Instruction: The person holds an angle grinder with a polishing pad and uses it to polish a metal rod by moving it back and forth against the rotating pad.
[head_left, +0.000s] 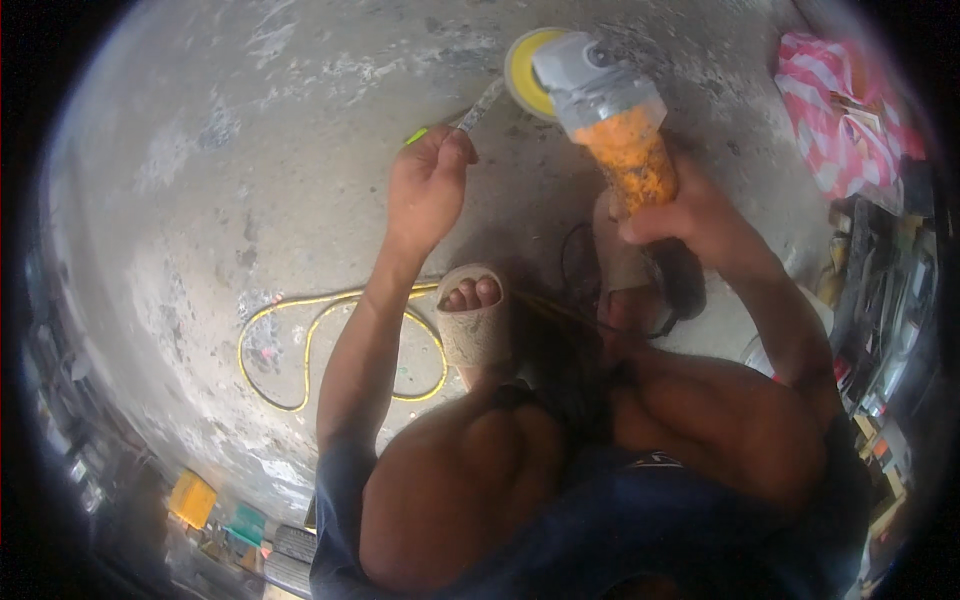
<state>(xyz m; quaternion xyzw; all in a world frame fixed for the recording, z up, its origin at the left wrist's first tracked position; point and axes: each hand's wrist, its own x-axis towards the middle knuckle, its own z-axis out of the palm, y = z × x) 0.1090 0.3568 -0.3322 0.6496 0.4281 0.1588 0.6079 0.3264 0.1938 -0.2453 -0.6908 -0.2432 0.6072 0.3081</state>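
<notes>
My right hand (694, 206) grips an angle grinder (634, 150) by its scuffed orange body. The grey metal head points up and to the left, with a yellow disc (551, 75) on it. In my left hand (431, 184) is a narrow, mottled blade-like strip (482, 105), held in a closed fist. Its far end comes up to the left rim of the disc; I cannot tell if they touch. A bright green piece (417, 136) shows at the other side of the fist, and my fingers hide how it joins the strip.
A yellow cord (307, 375) lies looped on the concrete floor (172, 225), left of my sandalled foot (472, 322). At the right sits a pink-and-white striped plastic bag (832, 112) above piled clutter (885, 300). A yellow object (193, 499) stands at lower left.
</notes>
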